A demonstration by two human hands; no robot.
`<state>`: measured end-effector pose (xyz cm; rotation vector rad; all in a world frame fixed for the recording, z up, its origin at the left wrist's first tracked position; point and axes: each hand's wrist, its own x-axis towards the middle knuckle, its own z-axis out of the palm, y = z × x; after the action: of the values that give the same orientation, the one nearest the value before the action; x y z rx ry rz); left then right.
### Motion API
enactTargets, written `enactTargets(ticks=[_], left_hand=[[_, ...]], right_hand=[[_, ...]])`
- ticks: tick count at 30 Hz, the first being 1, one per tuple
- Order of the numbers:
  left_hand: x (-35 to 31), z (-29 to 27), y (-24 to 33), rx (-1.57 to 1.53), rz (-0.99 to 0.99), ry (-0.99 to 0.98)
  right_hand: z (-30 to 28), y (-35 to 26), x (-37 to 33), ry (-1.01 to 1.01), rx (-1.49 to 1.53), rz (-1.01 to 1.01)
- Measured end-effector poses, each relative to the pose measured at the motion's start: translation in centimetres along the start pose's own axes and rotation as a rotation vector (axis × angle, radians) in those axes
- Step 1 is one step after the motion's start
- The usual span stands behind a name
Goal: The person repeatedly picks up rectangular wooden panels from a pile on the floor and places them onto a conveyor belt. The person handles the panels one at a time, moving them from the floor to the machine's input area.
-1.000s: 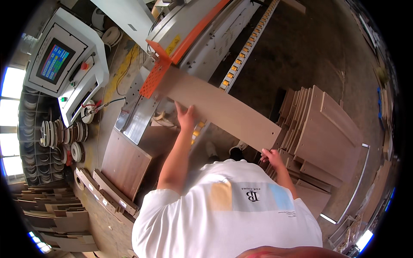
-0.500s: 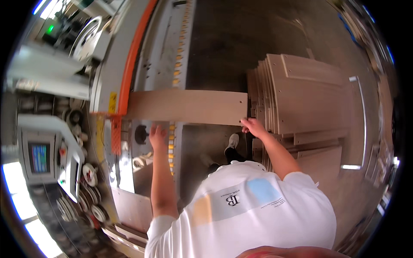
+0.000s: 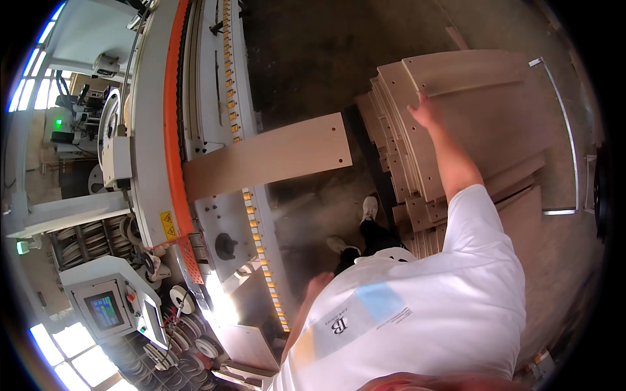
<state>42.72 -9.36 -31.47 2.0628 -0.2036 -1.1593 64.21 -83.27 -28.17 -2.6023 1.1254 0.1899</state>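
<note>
A long brown panel (image 3: 274, 155) with two holes at its free end lies across the roller edge of the machine. Its other end runs in beneath the orange-edged beam (image 3: 173, 117). Neither hand touches it. My right hand (image 3: 426, 112) reaches over the stack of brown boards (image 3: 450, 143), at the near left corner of a narrower board (image 3: 466, 70) on top. Its thumb and forefinger are apart; whether they touch the board is unclear. My left hand (image 3: 318, 285) is low beside my body, by the roller strip, blurred, with its fingers not distinguishable.
A control console (image 3: 104, 309) with a lit screen stands at the lower left, near several rolls of edging strip (image 3: 182, 300). A black round knob (image 3: 225, 246) sits on the machine bed. A metal frame (image 3: 568, 143) lies right of the stack.
My right hand has let go of the panel's end and moved to the stack. The left hand has drawn back toward my body. The view has turned, so the panel appears tilted.
</note>
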Motion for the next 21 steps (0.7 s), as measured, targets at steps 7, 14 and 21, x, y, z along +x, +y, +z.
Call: enactTargets(ticks=[7, 14, 21], left_hand=[[-2.9, -2.1, 2.9, 0.137, -0.177, 0.103], [0.9, -3.2, 6.2, -0.011, -0.132, 0.151], [4.6, -3.0, 7.6, 0.045, -0.029, 0.052]], right_hand=[[1.0, 1.8, 4.6, 0.005, -0.032, -0.056], [1.1, 3.5, -2.6, -0.022, -0.092, 0.022], [1.4, 7.1, -20.1, -0.042, -0.029, 0.121]])
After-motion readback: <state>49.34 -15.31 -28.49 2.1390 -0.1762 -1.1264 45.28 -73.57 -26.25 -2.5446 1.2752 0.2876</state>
